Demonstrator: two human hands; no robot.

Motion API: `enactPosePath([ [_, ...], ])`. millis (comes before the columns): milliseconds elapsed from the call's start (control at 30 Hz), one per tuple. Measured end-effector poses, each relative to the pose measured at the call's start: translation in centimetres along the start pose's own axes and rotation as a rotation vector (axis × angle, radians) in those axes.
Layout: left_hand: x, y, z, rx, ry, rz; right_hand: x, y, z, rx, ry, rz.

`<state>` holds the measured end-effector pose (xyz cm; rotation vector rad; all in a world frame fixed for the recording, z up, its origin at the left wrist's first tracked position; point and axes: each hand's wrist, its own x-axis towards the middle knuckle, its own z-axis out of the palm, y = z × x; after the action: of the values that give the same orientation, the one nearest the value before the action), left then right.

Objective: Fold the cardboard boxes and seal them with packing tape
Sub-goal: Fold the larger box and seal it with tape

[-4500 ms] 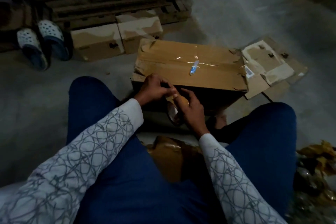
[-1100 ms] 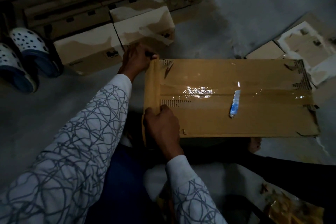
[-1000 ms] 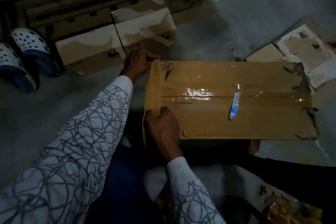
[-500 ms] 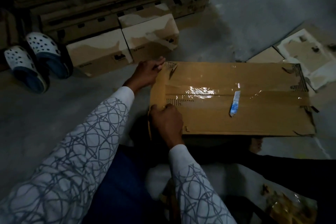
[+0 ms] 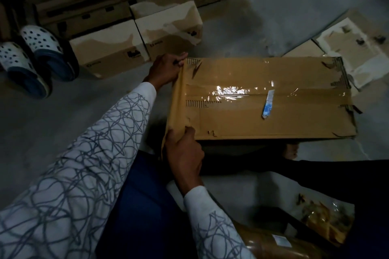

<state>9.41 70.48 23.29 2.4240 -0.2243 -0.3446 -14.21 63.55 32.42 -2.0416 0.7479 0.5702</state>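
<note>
A big brown cardboard box (image 5: 273, 124) sits on the gray floor (image 5: 63, 111), just in front of the person. Shiny tape (image 5: 231, 92) runs flat along its middle seam, w/ a small blue & white scrap (image 5: 267, 104) stuck on. A smooth brown strip (image 5: 178, 99) crosses the box's left edge. The left hand (image 5: 166, 68) pinches its far end & the right hand (image 5: 185, 153) grips its near end. 2 small boxes (image 5: 168, 25) & 2 white shoes (image 5: 31, 57) w/ holes sit behind.

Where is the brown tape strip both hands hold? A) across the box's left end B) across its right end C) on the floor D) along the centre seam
A: the brown tape strip spans the left end of the box, with the left hand at the far corner and the right hand at the near one.
</note>
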Motion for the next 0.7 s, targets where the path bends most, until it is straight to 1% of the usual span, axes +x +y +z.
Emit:
enactPosePath([
  [167, -0.2, 0.2, -0.4, -0.063, -0.042, -0.011, -1.6, 2.3, 1.0, -0.006, -0.086, 0.018],
  [333, 0.3, -0.2, -0.4, -0.061, -0.060, 0.036, -0.4, 3.8, 1.2, -0.094, -0.061, 0.039],
  [533, 0.8, -0.7, -0.1, -0.091, -0.064, 0.039, 0.5, 4.5, 1.8, -0.122, -0.079, 0.084],
  [700, 0.3, -0.1, 0.7, -0.116, -0.019, -0.009, 1.4, 4.3, 2.1, -0.159, -0.093, 0.094],
])
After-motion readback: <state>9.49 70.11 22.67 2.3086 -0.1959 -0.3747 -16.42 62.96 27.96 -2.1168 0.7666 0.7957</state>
